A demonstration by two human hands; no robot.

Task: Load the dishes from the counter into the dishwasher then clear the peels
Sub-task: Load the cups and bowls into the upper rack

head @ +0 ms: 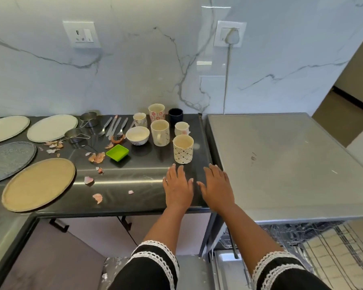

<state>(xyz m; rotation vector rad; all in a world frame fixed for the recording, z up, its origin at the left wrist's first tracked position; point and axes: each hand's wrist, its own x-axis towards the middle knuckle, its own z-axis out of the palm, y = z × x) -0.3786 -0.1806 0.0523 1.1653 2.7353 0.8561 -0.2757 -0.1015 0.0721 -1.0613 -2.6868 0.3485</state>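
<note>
Both hands, left point(177, 186) and right point(217, 188), lie flat with fingers spread on the desk point(138, 185), holding nothing. Cups point(182, 151) stand at twelve o'clock, plates point(38, 184) and peels point(96, 157) toward nine.

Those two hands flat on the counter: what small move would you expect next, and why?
Probably the left hand lifts and takes the patterned cup just beyond its fingertips. Both it and the right hand lie open holding nothing, every dish sits on the counter, and the dishwasher rack is pulled out, lower right.
</note>
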